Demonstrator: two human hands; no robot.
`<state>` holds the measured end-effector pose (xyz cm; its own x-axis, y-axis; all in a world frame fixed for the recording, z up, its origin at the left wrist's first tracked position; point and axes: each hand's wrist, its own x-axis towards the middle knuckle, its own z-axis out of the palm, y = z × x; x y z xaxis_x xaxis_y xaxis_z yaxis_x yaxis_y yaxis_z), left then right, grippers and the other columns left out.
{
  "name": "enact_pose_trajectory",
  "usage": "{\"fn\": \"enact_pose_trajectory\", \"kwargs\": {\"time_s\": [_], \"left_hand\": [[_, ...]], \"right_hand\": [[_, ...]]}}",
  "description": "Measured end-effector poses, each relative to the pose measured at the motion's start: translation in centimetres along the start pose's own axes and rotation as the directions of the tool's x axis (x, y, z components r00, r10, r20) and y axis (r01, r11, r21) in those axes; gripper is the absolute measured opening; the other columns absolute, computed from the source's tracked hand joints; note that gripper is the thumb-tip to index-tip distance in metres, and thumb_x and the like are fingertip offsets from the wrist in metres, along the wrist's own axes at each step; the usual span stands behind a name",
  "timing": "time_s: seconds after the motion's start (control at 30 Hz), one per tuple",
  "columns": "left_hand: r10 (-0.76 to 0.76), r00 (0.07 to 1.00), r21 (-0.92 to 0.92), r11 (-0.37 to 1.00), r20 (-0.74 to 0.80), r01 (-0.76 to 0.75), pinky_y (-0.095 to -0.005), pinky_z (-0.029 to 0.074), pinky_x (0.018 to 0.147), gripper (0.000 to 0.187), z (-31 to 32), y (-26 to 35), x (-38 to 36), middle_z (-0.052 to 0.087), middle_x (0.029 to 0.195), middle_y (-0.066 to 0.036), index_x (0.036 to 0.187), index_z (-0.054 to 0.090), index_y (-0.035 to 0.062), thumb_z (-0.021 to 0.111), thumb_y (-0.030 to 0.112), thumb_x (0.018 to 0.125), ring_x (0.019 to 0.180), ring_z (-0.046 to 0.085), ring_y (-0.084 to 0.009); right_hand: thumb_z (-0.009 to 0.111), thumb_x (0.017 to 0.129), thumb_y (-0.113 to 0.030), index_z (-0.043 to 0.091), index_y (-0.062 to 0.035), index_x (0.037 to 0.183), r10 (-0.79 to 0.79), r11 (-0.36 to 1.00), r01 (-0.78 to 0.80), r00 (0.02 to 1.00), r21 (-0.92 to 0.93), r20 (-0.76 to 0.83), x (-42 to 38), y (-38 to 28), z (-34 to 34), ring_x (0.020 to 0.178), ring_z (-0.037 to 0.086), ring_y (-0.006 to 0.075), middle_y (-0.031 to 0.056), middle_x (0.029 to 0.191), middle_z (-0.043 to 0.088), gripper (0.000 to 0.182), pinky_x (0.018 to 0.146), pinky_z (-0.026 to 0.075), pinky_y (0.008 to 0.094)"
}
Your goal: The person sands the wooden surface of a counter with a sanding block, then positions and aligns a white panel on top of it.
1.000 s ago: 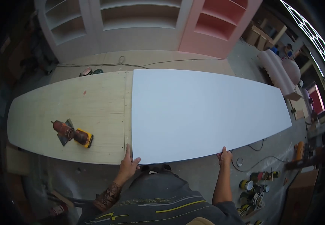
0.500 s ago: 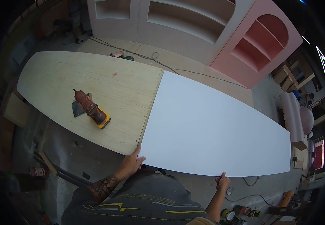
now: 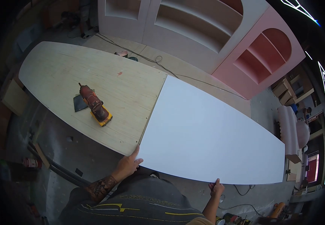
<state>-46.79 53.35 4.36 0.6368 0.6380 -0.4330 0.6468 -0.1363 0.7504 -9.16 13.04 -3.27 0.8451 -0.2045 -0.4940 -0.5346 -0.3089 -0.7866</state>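
Note:
A smooth white sheet [image 3: 211, 131] lies along the right half of a long, curved-sided tabletop, its left edge beside the bare plywood panel [image 3: 125, 86]. At the sheet's near left corner is my left hand [image 3: 128, 165], thumb over the edge and index finger stretched along the seam. My right hand [image 3: 215, 188] pinches the near edge farther right, thumb on top; its other fingers are curled, partly hidden. On the plywood, out of both hands' reach of contact, a red-brown and yellow cordless drill [image 3: 95, 105] rests partly over a dark flat piece [image 3: 80, 103].
White shelving [image 3: 192, 30] and a pink arched shelf unit [image 3: 262, 56] stand beyond the panel. A cable [image 3: 192, 83] runs across the floor between. Cans [image 3: 230, 218] sit low at right, a red can [image 3: 31, 162] at left. A person [image 3: 306, 112] is far right.
The camera view has tilted and shifted slightly, so everything sits a little differently in frame. Both hands keep their places on the white sheet, and the drill stays where it was.

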Motion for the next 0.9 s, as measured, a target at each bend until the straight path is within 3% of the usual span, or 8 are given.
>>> {"fn": "enact_pose_trajectory", "kwargs": {"time_s": [0.07, 0.2, 0.33, 0.43, 0.5, 0.63, 0.73, 0.9], "left_hand": [[0.025, 0.999, 0.061, 0.998, -0.020, -0.024, -0.0476, 0.062, 0.078, 0.076, 0.0, -0.2, 0.3, 0.076, 0.086, -0.018, 0.170, 0.030, 0.0060, 0.065, 0.034, 0.109, 0.077, 0.077, -0.0335], [0.037, 0.999, 0.254, 0.967, -0.033, -0.028, -0.0533, 0.061, 0.081, 0.078, -0.1, -0.2, 1.3, 0.076, 0.087, -0.022, 0.169, 0.030, 0.0052, 0.065, 0.038, 0.108, 0.085, 0.077, -0.0440], [-0.032, 0.999, 0.394, 0.919, 0.026, 0.019, -0.0532, 0.061, 0.081, 0.082, -2.2, 2.1, 0.2, 0.077, 0.091, -0.024, 0.170, 0.029, 0.0076, 0.069, 0.040, 0.106, 0.088, 0.078, -0.0437], [0.018, 0.994, 0.425, 0.903, 0.109, -0.063, -0.0513, 0.061, 0.082, 0.086, -2.5, 0.1, -0.9, 0.076, 0.096, -0.021, 0.170, 0.032, 0.0121, 0.073, 0.044, 0.102, 0.092, 0.077, -0.0403], [0.239, 0.971, 0.421, 0.881, -0.004, -0.215, -0.0481, 0.060, 0.082, 0.090, -1.8, -2.5, -0.3, 0.072, 0.099, -0.017, 0.170, 0.033, 0.0153, 0.079, 0.041, 0.098, 0.093, 0.074, -0.0355], [0.332, 0.941, 0.425, 0.863, -0.067, -0.274, -0.0446, 0.059, 0.078, 0.095, -1.2, -3.7, 0.3, 0.066, 0.092, -0.012, 0.169, 0.037, 0.0190, 0.087, 0.031, 0.090, 0.087, 0.070, -0.0303], [0.301, 0.951, 0.329, 0.906, -0.065, -0.265, -0.0442, 0.059, 0.077, 0.096, -1.7, -3.5, 0.7, 0.064, 0.088, -0.011, 0.169, 0.038, 0.0204, 0.088, 0.032, 0.088, 0.084, 0.069, -0.0297], [0.274, 0.962, 0.377, 0.892, -0.008, -0.251, -0.0443, 0.059, 0.081, 0.098, -2.1, -2.6, 0.8, 0.060, 0.098, -0.012, 0.169, 0.039, 0.0232, 0.090, 0.026, 0.085, 0.088, 0.067, -0.0304]], "right_hand": [[0.065, 0.110, -0.036, 0.061, 0.0085, 0.105, -0.061, 0.998, 0.062, 0.998, -0.018, 0.018, -0.3, -0.4, 0.1, 0.070, 0.073, 0.0248, 0.0144, 0.088, 0.068, 0.045, 0.060, 0.069, 0.0395], [0.065, 0.110, -0.036, 0.061, 0.0085, 0.104, -0.069, 0.995, 0.071, 0.997, -0.069, 0.023, 0.2, -0.7, 0.1, 0.066, 0.071, 0.0250, 0.0137, 0.085, 0.067, 0.045, 0.059, 0.069, 0.0406], [0.068, 0.109, -0.036, 0.063, 0.0073, 0.098, -0.033, 0.988, 0.043, 0.997, -0.149, 0.070, 0.8, -1.5, -0.4, 0.066, 0.071, 0.0270, 0.0135, 0.082, 0.066, 0.045, 0.058, 0.068, 0.0418], [0.069, 0.108, -0.037, 0.063, 0.0064, 0.095, 0.018, 0.977, 0.005, 0.995, -0.215, 0.102, 2.0, -2.1, -1.3, 0.067, 0.071, 0.0279, 0.0135, 0.081, 0.066, 0.046, 0.059, 0.068, 0.0429], [0.070, 0.108, -0.039, 0.063, 0.0052, 0.097, 0.058, 0.974, -0.033, 0.993, -0.223, 0.106, 2.7, -1.8, -1.6, 0.069, 0.070, 0.0275, 0.0126, 0.082, 0.066, 0.046, 0.062, 0.068, 0.0434], [0.069, 0.108, -0.040, 0.062, 0.0031, 0.101, 0.096, 0.983, -0.074, 0.987, -0.169, 0.126, 2.1, -1.7, -2.0, 0.072, 0.069, 0.0262, 0.0105, 0.085, 0.065, 0.044, 0.066, 0.067, 0.0439], [0.068, 0.109, -0.041, 0.059, 0.0003, 0.108, 0.098, 0.990, -0.081, 0.986, -0.119, 0.138, 1.7, -1.6, -1.7, 0.073, 0.066, 0.0241, 0.0075, 0.086, 0.063, 0.042, 0.069, 0.065, 0.0438], [0.068, 0.109, -0.041, 0.057, -0.0013, 0.113, 0.066, 0.997, -0.059, 0.991, -0.055, 0.118, 1.0, -1.3, -1.4, 0.073, 0.062, 0.0220, 0.0059, 0.086, 0.059, 0.042, 0.073, 0.063, 0.0411]]}}
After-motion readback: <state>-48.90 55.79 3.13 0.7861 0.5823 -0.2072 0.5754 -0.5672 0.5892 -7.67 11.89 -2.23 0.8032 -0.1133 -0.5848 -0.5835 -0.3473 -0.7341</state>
